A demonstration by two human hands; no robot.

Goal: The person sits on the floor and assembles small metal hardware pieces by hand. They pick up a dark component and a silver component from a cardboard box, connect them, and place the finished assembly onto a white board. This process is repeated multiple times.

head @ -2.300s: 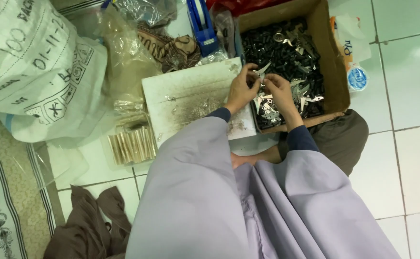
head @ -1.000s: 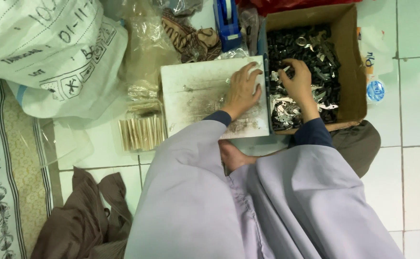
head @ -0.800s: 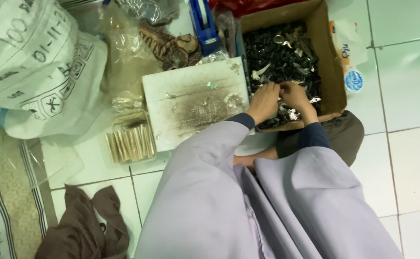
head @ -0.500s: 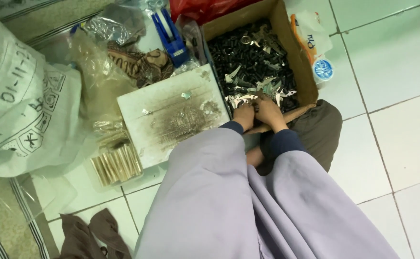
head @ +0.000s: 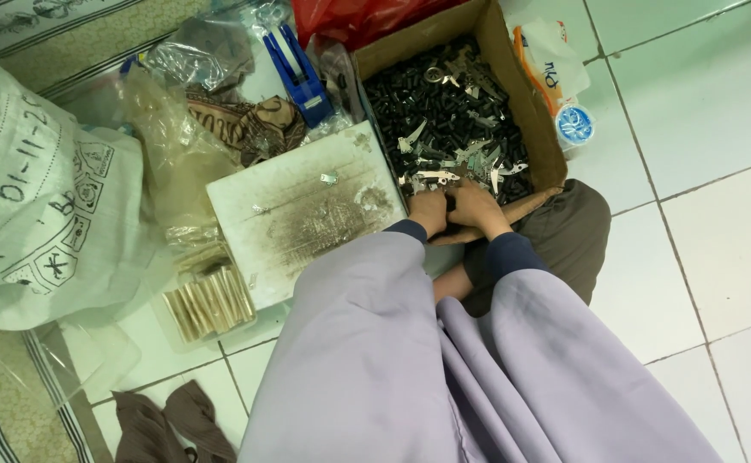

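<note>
Where hands [head: 454, 208] meet, box [head: 537, 129] edge (cramped)

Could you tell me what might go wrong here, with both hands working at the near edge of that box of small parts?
The left hand and right hand press together among thin metal clips and black parts; an edge could nick a finger. The cardboard box has its near wall bent down, so parts may spill onto the tiled floor. The loose clip on the white board could slide off unnoticed.
</note>
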